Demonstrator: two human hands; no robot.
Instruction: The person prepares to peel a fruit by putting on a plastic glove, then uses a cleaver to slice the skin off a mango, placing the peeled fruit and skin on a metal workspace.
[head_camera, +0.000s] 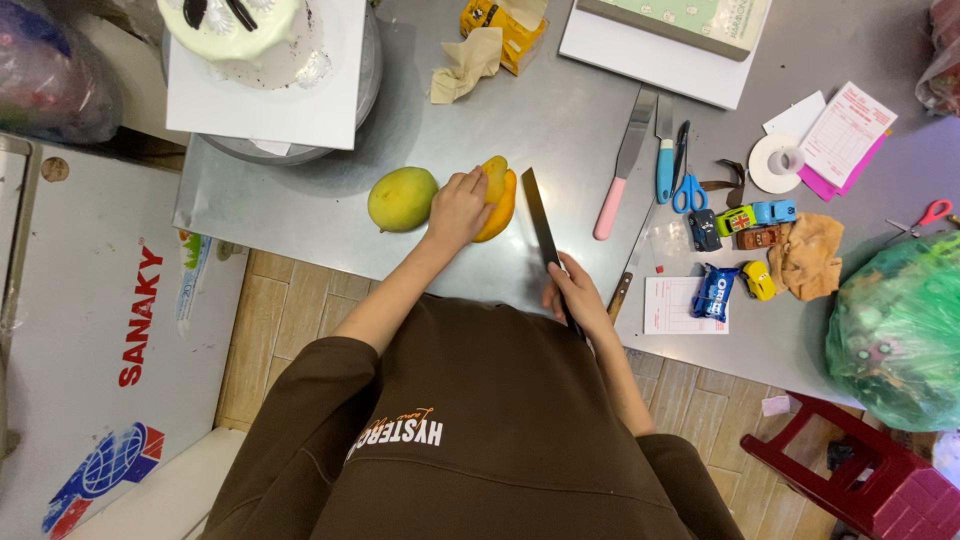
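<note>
A brown hoodie (480, 440) fills the near edge, both sleeves reaching out to the steel table (560, 120). The right hand (577, 295) is closed round the handle of a long dark knife (541, 222), whose blade points away from the body and lies just right of the fruit. The left hand (458, 207) presses, fingers curled, on a cut mango (500, 200) with its yellow flesh showing. A whole mango (402, 199) sits just left of that hand, touching or nearly so.

The work looks like slicing, between cuts. The next stroke calls for bringing the blade across to the fruit while keeping the left fingertips tucked back from the edge.

Right of the knife hand lie a pink-handled spatula (622, 165), blue scissors (688, 190), toy cars (755, 213) and a cloth (808, 255), near but clear of the cutting spot. A cake (240, 30) stands well beyond the left hand. The whole mango is crowding the left hand.
</note>
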